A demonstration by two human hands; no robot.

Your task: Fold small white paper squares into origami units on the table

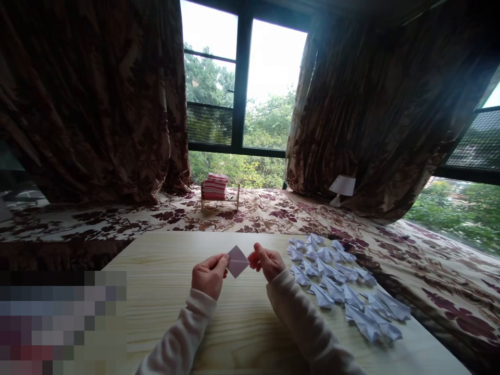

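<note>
My left hand (209, 275) pinches a small white square of folded paper (238, 262) by its left corner, between thumb and fingers. The paper is held up in a diamond position above the table, with a crease running across its middle. Close to its right corner is my right hand (269, 261), fingers loosely curled and thumb raised a little apart from them. Whether the fingertips brush the paper is too small to make out. Many folded white paper pieces (330, 268) with pointed ends lie spread to the right of my right hand.
Both hands are over a light wood-grain table (164, 307). Behind it, a patterned cloth ledge (265, 211) carries a small stand (220, 200) stacked with pink striped cloths (215, 186) and a small white-shaded lamp (342, 186). A blurred patch covers the lower left.
</note>
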